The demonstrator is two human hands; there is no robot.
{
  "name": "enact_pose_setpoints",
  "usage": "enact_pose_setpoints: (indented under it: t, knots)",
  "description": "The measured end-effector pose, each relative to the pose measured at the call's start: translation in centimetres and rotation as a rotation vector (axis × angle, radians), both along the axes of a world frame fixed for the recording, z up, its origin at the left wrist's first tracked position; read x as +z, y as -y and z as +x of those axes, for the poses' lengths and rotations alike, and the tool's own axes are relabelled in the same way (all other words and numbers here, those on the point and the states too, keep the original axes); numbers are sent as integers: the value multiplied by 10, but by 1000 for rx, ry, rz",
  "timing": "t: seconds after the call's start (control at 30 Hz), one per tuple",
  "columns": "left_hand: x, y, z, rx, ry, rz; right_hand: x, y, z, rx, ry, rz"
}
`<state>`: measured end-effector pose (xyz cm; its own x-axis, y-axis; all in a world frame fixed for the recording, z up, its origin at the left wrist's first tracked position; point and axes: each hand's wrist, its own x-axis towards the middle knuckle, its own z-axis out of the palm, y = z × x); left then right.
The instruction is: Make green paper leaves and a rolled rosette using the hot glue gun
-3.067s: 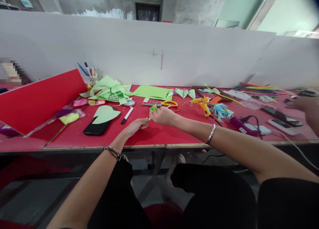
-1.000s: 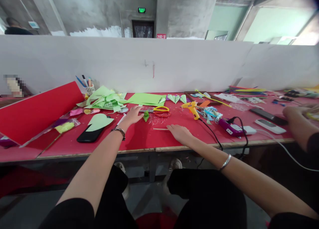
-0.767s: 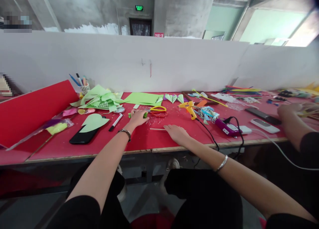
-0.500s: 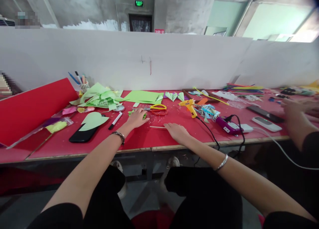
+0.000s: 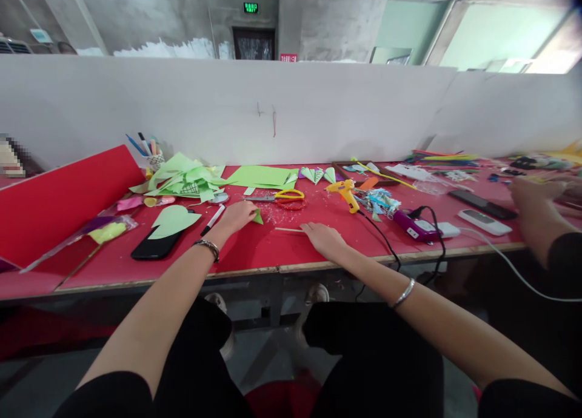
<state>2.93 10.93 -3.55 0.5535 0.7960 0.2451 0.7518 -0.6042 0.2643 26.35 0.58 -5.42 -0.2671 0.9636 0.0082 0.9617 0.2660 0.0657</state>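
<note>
Left hand [image 5: 240, 215]: mid-frame, touching green paper [image 5: 259, 216]; whether its fingers pinch it, I cannot tell.
Right hand [image 5: 324, 240]: right of centre, fingers close together at the thin stick [image 5: 289, 229]'s right end.
Thin stick: frame centre, on the table [image 5: 254, 252]; could roll if those fingers lift.
Glue gun [image 5: 347, 195]: further right; might tip if the right hand snags its cord [image 5: 382, 234].

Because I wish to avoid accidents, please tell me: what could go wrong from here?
The left hand may crease the small green piece that it touches. The scissors lie just beyond, so a forward reach could meet the blades. The cord of the glue gun runs close to the right forearm; a snag might drag the glue gun.
</note>
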Motion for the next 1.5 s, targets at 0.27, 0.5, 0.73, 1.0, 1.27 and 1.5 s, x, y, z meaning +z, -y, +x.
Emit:
enact_pose_setpoints:
  t: [0.27,0.5,0.73,1.0,1.27,1.5]
  knots:
    - [-8,64,10,-197,-175,129,-4,-3,7,33,-105,-15]
    - [-12,99,1,-232,-163,31,9,-10,4,165,-250,-20]
    - [-17,94,5,-76,-13,-6,1,-5,-38,214,-299,16]
    - [-14,84,10,-112,-64,-138,-11,-16,-29,85,-246,86]
    - [-2,61,-9,-29,-29,-56,-14,-17,-26,65,-200,105]
    - [17,43,-32,-8,-18,-377,-14,-15,-27,61,-199,109]
